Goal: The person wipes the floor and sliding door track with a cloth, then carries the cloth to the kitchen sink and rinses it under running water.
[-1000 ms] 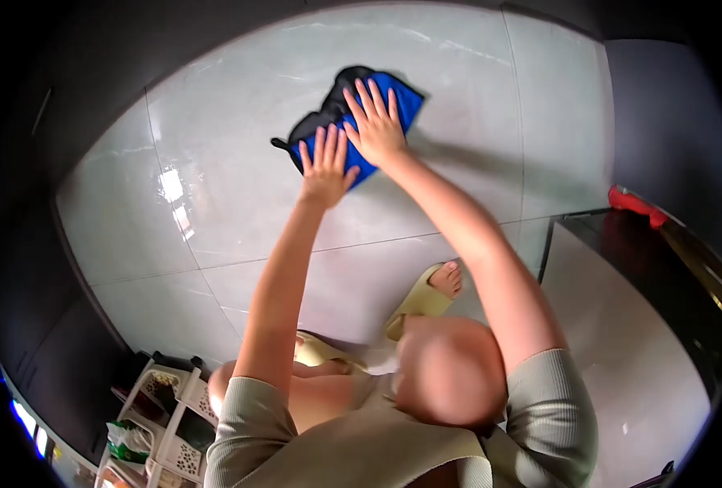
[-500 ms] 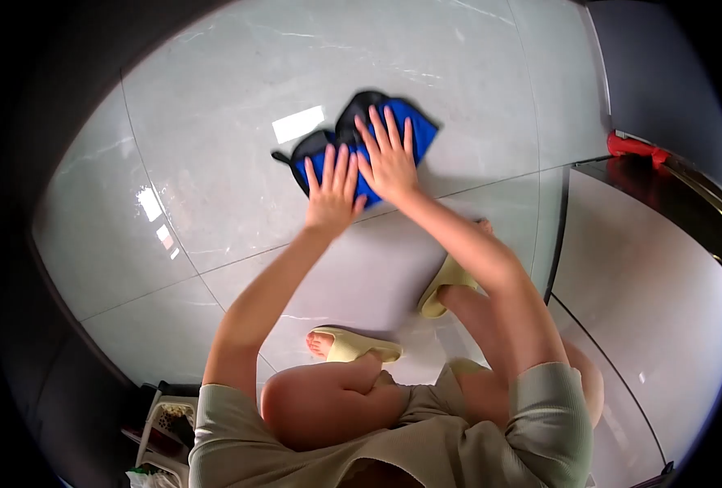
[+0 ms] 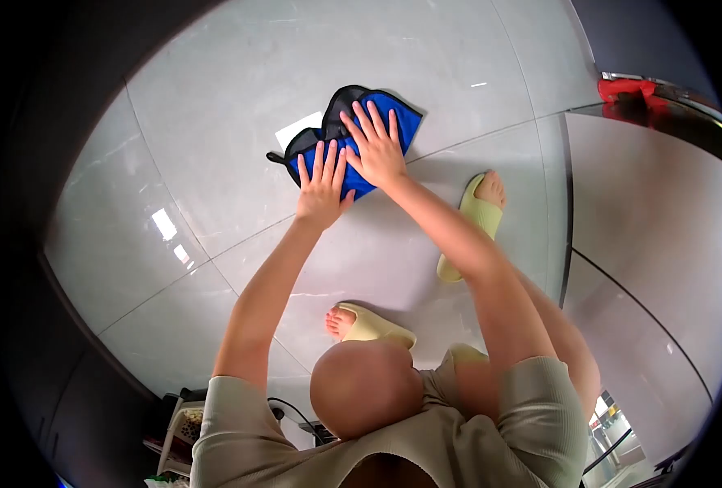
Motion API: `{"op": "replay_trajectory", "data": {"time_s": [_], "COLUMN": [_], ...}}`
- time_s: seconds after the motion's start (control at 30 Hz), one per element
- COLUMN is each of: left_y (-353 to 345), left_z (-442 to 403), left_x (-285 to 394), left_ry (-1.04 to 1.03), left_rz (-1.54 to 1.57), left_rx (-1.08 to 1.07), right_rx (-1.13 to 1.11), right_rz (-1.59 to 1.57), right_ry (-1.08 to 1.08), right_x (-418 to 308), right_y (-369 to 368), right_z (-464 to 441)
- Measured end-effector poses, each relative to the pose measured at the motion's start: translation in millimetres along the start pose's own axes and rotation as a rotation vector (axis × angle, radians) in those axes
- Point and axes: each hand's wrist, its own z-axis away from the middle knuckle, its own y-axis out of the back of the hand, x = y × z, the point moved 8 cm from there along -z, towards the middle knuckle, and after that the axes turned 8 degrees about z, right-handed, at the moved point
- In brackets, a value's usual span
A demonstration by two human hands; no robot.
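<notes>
Had below glossy, veined floor tiles; had on these a flat blue cloth, black-edged and scalloped; rested upon it right hand and left hand, both flat, outspread; ended at corner in small black loop.

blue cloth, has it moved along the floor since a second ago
Yes, toward the person: the blue cloth lay wholly beyond the crosswise tile joint a second ago, and now its near part overlaps that joint.

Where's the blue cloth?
Head view, upper middle: the blue cloth lies on the tiled floor, under the left hand and right hand.
</notes>
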Motion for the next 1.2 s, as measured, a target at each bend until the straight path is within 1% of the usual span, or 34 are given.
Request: {"op": "replay_trajectory", "data": {"time_s": [0.1, 0.27, 0.3, 0.37, 0.43, 0.5, 0.57, 0.67, 0.7, 0.73, 0.77, 0.83, 0.9, 1.0, 1.07, 1.13, 1.17, 1.2], "left_y": [-10, -52, -56, -57, -56, -45, -31, -10, -8, -13, -14, -25, -41, -64, -87, -90, -87, -89], "left_z": [15, 86, 100, 108, 104, 93, 71, 44, 39, 32, 31, 28, 29, 36, 49, 70, 75, 77], "left_x": [16, 76, 83, 87, 80, 65, 39, 4, 0, 5, 10, 29, 54, 122, 171, 211, 222, 224], "left_ry": [0.078, 0.003, -0.014, -0.083, -0.129, -0.186, -0.154, -0.087, -0.074, -0.006, 0.060, 0.071, 0.066, -0.022, -0.094, -0.222, -0.258, -0.281], "left_rz": [-0.018, 0.024, 0.031, 0.037, 0.053, -0.002, -0.015, 0.015, 0.013, -0.034, -0.082, -0.186, -0.173, -0.152, 0.007, 0.142, 0.199, 0.210], "left_rx": [-0.054, -0.141, -0.164, -0.141, -0.190, -0.160, -0.147, -0.023, 0.007, -0.009, -0.023, -0.022, -0.029, -0.084, -0.109, -0.070, -0.106, -0.132], "right_rx": [-0.002, -0.099, -0.108, -0.099, -0.089, -0.048, -0.006, -0.008, -0.005, -0.081, -0.086, -0.096, -0.066, -0.130, -0.212, -0.341, -0.406, -0.404], "right_rz": [-0.011, -0.043, -0.048, -0.019, 0.017, 0.034, 0.021, 0.029, 0.023, 0.027, -0.003, -0.009, -0.001, -0.059, -0.074, -0.067, -0.066, -0.062], "right_ry": [-0.057, -0.115, -0.135, -0.159, -0.176, -0.181, -0.200, -0.194, -0.186, -0.188, -0.187, -0.159, -0.115, -0.005, 0.065, 0.087, 0.098, 0.098], "right_x": [-2, -15, -19, -22, -24, -24, -21, -13, -12, -6, -5, -1, 9, 44, 71, 88, 93, 93], "right_y": [4, 11, 11, 7, 9, 9, 4, -11, -12, -14, -13, -8, 7, 16, 28, 32, 31, 32], "right_z": [25, 123, 141, 158, 156, 141, 107, 54, 42, 31, 31, 38, 57, 115, 161, 208, 224, 230]}}
